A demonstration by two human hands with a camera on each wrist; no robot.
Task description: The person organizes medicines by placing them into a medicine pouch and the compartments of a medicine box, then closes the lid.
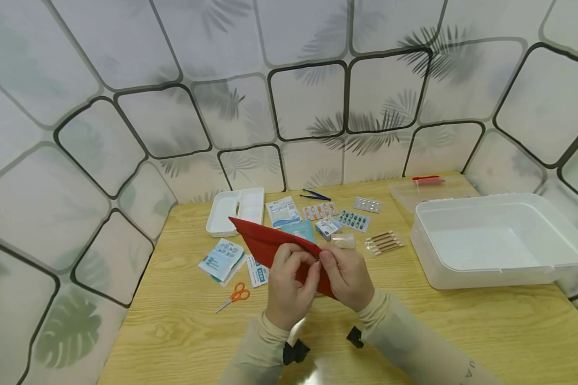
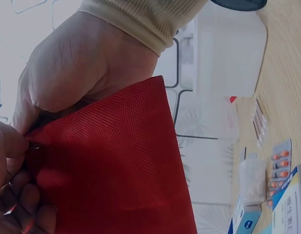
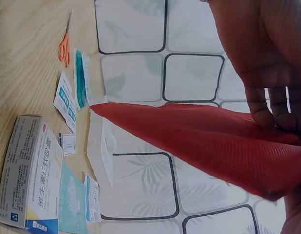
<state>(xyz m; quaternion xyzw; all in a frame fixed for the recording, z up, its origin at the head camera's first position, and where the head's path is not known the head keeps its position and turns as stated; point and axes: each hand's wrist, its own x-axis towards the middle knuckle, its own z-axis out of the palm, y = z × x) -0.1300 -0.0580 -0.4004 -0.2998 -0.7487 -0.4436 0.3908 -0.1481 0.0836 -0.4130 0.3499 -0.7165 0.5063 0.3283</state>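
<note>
A flat red fabric pouch (image 1: 265,240) is held up above the table between both hands. My left hand (image 1: 293,283) pinches its upper edge near the middle, thumb and forefinger meeting. Close beside it, my right hand (image 1: 348,275) grips the same edge near the right corner. In the left wrist view a small metal piece (image 2: 33,145) shows on the pouch's edge, right at the fingertips. From the right wrist view the pouch (image 3: 189,141) stretches tilted from the hands toward a pointed corner.
Orange-handled scissors (image 1: 239,292) and printed packets (image 1: 221,259) lie left. Behind are a white tray (image 1: 215,216), a Surgical packet (image 1: 283,212), tweezers (image 1: 316,195), blister packs (image 1: 354,220), a small box (image 1: 328,227) and cotton swabs (image 1: 384,243). A large white bin (image 1: 472,275) stands right.
</note>
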